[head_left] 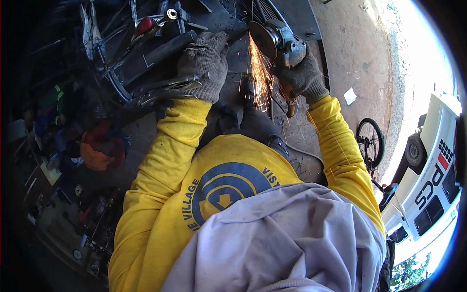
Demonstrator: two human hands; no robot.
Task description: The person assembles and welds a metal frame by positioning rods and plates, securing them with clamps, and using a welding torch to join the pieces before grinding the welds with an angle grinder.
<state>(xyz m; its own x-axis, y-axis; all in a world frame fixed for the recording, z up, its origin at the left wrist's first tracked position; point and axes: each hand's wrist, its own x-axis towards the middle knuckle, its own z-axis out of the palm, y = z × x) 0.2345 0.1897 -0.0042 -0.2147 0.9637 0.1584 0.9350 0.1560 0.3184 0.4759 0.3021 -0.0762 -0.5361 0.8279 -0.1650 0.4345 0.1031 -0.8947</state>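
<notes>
My right hand, in a grey knit glove, is closed around an angle grinder. The grinder's disc is at the edge of a dark metal piece, and orange sparks stream down toward my legs. On the left, my gloved left hand is closed over the dark metal, its fingertips curled away from view. Beside that wrist, locking pliers are clamped on a curved metal frame. A dark metal tube runs up to the left hand.
More locking pliers grip the frame at the far left. A cable lies on the ground near my legs. Beyond my right arm stand a bicycle wheel and a white vehicle. An orange cloth is at left.
</notes>
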